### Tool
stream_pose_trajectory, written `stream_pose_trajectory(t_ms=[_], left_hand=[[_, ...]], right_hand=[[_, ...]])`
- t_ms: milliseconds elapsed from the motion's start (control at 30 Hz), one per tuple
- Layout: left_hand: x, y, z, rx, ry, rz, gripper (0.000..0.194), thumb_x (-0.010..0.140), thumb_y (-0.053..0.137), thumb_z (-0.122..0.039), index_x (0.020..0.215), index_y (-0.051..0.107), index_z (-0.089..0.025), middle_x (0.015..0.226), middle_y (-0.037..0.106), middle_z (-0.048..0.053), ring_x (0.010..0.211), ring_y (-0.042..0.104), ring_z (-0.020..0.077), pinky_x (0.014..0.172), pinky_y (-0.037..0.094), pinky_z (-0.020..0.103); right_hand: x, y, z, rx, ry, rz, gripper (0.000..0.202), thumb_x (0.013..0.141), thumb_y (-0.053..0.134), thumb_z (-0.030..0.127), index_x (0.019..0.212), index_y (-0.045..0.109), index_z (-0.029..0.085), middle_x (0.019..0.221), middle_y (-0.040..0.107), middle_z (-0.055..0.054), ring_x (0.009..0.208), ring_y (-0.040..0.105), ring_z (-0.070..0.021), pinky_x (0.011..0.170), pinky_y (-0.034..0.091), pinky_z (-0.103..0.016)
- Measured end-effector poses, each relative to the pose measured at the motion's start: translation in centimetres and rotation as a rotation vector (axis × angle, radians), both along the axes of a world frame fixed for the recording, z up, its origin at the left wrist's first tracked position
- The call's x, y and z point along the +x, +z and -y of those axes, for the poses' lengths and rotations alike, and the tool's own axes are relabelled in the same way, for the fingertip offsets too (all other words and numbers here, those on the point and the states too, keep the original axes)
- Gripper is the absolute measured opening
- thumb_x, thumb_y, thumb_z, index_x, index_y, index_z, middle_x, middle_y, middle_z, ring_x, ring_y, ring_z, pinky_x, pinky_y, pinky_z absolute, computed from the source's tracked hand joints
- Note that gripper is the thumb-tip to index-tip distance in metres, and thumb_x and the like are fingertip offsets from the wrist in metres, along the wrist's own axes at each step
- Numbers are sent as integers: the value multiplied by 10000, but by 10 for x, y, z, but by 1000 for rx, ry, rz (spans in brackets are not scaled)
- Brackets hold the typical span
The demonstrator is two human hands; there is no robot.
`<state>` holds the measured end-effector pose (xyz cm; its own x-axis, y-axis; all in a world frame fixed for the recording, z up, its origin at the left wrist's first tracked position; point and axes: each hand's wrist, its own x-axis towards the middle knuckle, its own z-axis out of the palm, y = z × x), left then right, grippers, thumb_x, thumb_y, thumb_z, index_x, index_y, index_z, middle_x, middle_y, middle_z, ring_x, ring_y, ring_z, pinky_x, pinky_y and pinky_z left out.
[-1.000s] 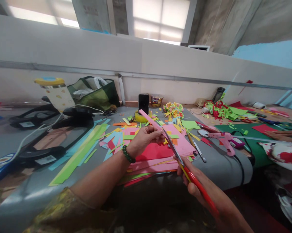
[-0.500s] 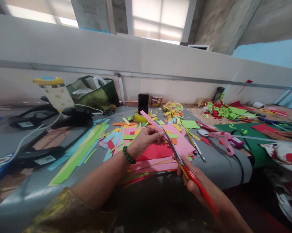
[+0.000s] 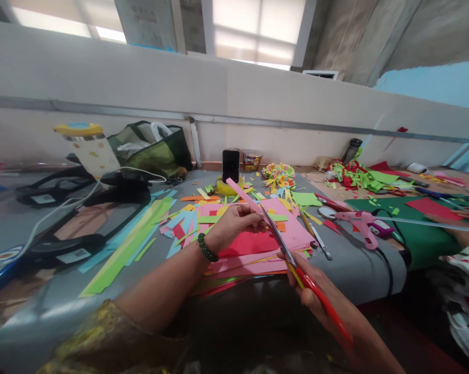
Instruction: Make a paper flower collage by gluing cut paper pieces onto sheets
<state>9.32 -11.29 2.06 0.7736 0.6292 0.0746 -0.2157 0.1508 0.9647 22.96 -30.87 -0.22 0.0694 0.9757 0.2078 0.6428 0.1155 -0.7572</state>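
Observation:
Between the thumb and fingers of my left hand (image 3: 240, 223) is a pink paper strip (image 3: 244, 195), its long end slanting up and away to the left. My right hand (image 3: 316, 291) grips scissors (image 3: 310, 283) with red handles. Their blades point up and left, close beside the strip and my left fingertips; whether they touch the paper is hard to tell. Under both hands lies a stack of pink paper sheets (image 3: 298, 238), with a red sheet (image 3: 245, 244) and loose scraps on top.
Green and blue paper strips (image 3: 129, 244) lie to the left. A phone (image 3: 230, 165) stands behind the stack, near a paper flower ball (image 3: 278, 175). To the right are a utility knife (image 3: 320, 242) and a pink glue gun (image 3: 361, 226). Another person's hand (image 3: 444, 223) is at far right.
My hands, the strip and the scissors hold almost the same position. At far right, the other person's arm and sleeve have shifted a little.

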Motion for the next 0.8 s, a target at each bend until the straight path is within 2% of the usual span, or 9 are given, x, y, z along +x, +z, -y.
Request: stream_pose_trajectory(t_ms=[167, 300, 433, 533, 667, 800], left_hand=[[-1, -1, -1, 5, 6, -24, 295, 570, 875, -357, 647, 689, -142, 682, 744, 73, 635, 692, 165, 628, 536, 252], [-2, 2, -3, -4, 18, -29, 294, 595, 869, -358, 667, 689, -136, 667, 731, 68, 633, 704, 179, 619, 546, 257], [-4, 5, -4, 19, 6, -10, 335, 600, 870, -402, 669, 689, -129, 682, 734, 79, 638, 711, 196, 638, 563, 283], [-5, 5, -4, 48, -10, -5, 346, 618, 861, -424, 673, 688, -129, 691, 735, 82, 640, 707, 189, 662, 571, 295], [-6, 3, -4, 86, -24, -18, 362, 672, 830, -458, 718, 702, -123, 729, 743, 94, 669, 716, 190, 686, 573, 293], [-6, 2, -5, 95, -29, -17, 391, 702, 804, -497, 733, 700, -122, 745, 746, 101, 670, 717, 195, 688, 578, 299]], right_hand=[[1, 1, 0, 9, -30, 60, 892, 792, 268, 894, 1190, 611, 172, 739, 560, -22, 613, 467, -168, 568, 421, -283], [1, 0, -1, -8, 1, 44, 923, 748, 243, 931, 1123, 624, 179, 665, 523, -2, 563, 406, -154, 503, 366, -271], [0, 2, -1, -13, 5, 53, 907, 758, 246, 923, 1099, 615, 167, 672, 525, -1, 576, 422, -154, 522, 376, -270], [1, 3, -1, -23, 17, 55, 884, 759, 250, 923, 1043, 602, 164, 669, 500, 13, 568, 382, -135, 515, 345, -261], [0, 1, 0, -32, -2, 50, 904, 751, 264, 927, 1070, 610, 154, 628, 441, 32, 549, 334, -127, 496, 299, -259], [-3, 2, 3, 20, -59, 40, 854, 792, 293, 890, 1085, 647, 170, 606, 446, 19, 564, 368, -145, 490, 326, -258]])
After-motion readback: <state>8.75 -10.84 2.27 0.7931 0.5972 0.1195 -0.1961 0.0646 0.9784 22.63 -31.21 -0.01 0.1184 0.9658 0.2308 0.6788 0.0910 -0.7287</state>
